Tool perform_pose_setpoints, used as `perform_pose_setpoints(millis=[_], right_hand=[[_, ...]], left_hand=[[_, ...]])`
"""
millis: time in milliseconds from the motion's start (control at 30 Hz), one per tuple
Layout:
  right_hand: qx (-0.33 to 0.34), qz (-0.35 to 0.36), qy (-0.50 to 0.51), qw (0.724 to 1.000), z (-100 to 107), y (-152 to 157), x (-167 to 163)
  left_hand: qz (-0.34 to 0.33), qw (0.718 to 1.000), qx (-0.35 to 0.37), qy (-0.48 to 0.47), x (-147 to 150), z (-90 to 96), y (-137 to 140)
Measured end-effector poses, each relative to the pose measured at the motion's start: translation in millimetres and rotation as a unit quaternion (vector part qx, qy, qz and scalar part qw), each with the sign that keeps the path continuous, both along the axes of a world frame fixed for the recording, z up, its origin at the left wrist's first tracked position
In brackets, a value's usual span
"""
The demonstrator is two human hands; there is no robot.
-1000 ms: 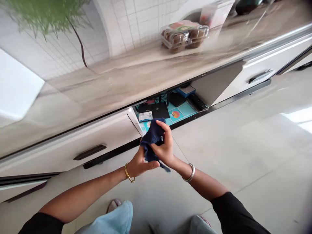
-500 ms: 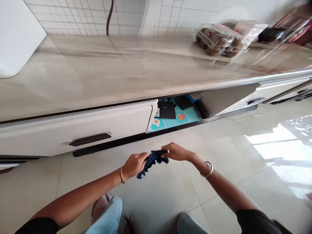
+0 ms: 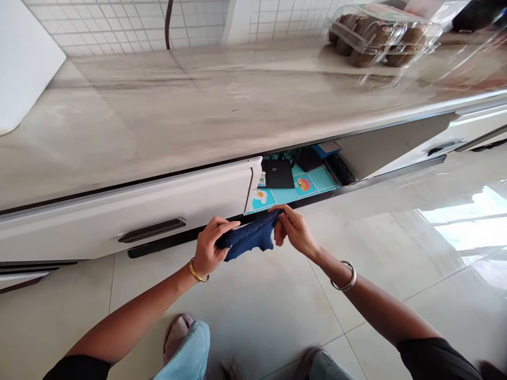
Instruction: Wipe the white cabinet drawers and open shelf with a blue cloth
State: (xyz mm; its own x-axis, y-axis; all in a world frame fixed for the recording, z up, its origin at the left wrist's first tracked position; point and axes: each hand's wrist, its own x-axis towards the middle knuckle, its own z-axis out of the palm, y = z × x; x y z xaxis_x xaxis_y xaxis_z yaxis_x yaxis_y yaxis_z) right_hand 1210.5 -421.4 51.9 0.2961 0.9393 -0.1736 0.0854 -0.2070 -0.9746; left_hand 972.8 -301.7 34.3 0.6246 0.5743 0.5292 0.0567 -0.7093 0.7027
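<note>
A dark blue cloth [image 3: 251, 236] is stretched between my two hands, above the floor in front of the cabinet. My left hand [image 3: 212, 245] grips its left end, with the thumb below and fingers on top. The upper right corner is pinched by my right hand [image 3: 295, 229]. The cloth's lower edge hangs loose and looks wavy. Just beyond my hands is an open cabinet section [image 3: 277, 199], lined with a turquoise patterned sheet. Inside it lie a black flat box [image 3: 279, 174] and a blue box [image 3: 326, 148].
The stone-look counter [image 3: 158, 111] runs across above the cabinets. Clear plastic packs of brown round items [image 3: 376, 39] stand at its back right. A white cabinet door [image 3: 190, 198] with a dark handle is left of the opening. My feet are on the tiled floor [image 3: 253, 306].
The bunched cloth is now spread out between my hands. Both hands have moved up toward the cabinet, and the view has shifted slightly.
</note>
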Motion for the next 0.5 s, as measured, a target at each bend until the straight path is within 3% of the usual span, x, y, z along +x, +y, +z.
perform_pose_setpoints(millis=[100, 200, 333, 400, 467, 500], right_hand=[[0.081, -0.064, -0.017, 0.995, -6, 11, -7], [0.166, -0.170, -0.065, 0.969, -20, 24, -13], [0.208, -0.255, 0.026, 0.944, -30, 42, -33], [0.238, -0.322, 0.010, 0.916, -27, 49, -47], [0.269, -0.369, -0.060, 0.887, -20, 54, -60], [0.285, -0.355, -0.104, 0.884, -16, 57, -65]], left_hand=[[0.002, 0.999, 0.015, -0.036, 2, 14.7, 2], [-0.053, 0.998, -0.007, -0.025, 7, 22.6, -3], [-0.135, 0.989, 0.063, 0.010, 20, 29.6, -7], [-0.118, 0.985, 0.123, -0.011, 21, 31.6, -2], [-0.043, 0.985, 0.162, -0.028, 11, 28.9, 7], [0.007, 0.987, 0.163, -0.015, 2, 25.2, 12]])
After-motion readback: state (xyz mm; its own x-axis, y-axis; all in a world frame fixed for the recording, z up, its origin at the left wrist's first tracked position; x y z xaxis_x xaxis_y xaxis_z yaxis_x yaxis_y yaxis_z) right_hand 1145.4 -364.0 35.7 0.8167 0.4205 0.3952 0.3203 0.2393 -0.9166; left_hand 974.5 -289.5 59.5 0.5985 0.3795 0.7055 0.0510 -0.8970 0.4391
